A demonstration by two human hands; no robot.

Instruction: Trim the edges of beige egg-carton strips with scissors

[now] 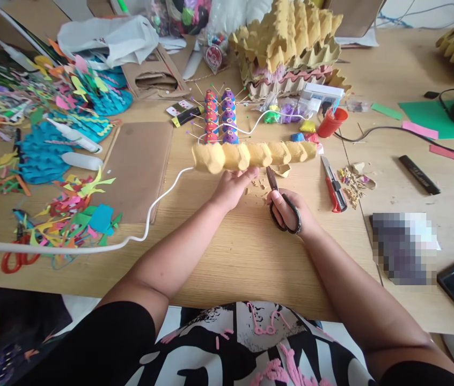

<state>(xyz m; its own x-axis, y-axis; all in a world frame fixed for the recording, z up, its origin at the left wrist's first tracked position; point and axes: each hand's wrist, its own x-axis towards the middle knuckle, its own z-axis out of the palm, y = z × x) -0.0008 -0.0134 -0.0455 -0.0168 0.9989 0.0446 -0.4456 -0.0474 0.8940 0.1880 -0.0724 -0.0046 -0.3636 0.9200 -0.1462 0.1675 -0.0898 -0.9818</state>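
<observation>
Fingers of my left hand (229, 188) close on the yellow carton strip (253, 155) from beneath, tips partly hidden; strip beside painted cups (211, 106), presumably raised for blade access. Right fingers curled round black scissors (272, 179), blades toward strip, their gap I cannot tell.

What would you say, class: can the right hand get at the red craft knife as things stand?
Probably yes: the red craft knife lies close by the right hand, with only bare table between, though that hand holds scissors and would likely need freeing.
</observation>
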